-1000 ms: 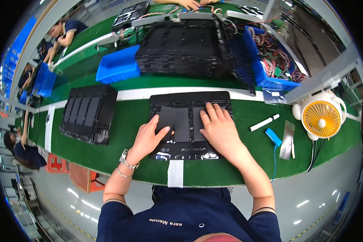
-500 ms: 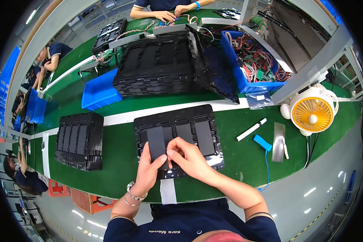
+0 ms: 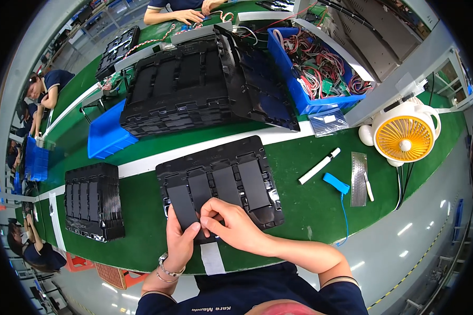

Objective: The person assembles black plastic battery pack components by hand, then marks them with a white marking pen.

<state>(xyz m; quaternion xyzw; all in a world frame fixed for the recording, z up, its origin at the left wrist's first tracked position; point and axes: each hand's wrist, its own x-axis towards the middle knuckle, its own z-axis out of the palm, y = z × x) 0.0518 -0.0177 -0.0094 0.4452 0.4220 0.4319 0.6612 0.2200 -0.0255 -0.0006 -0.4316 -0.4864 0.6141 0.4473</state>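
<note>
Over the left part of a black moulded plastic tray [image 3: 211, 159] is a flat, dark grey rectangular piece [image 3: 184, 208], its exact kind unclear. My left hand [image 3: 180, 242] grips it, with the thumb along its near right edge. The fingertips of my right hand [image 3: 231, 227] are pinched together close beside that near right edge; whether something tiny is between them is hidden. Similar dark rectangular pieces [image 3: 253, 184] lie side by side in the tray's slots.
A stack of black trays [image 3: 94, 202] stands left; a larger stack [image 3: 176, 89] lies beyond, by blue bins holding cables [image 3: 320, 73]. On the right are a white marker [image 3: 319, 166], a blue strap [image 3: 336, 183], a ruler [image 3: 358, 178] and a yellow-white fan [image 3: 404, 137]. A co-worker's hands [image 3: 197, 13] work opposite.
The whole view has turned a little, shifting the table's things leftward. The held piece sits slightly nearer to me over the tray. Both hands keep almost the same grip.
</note>
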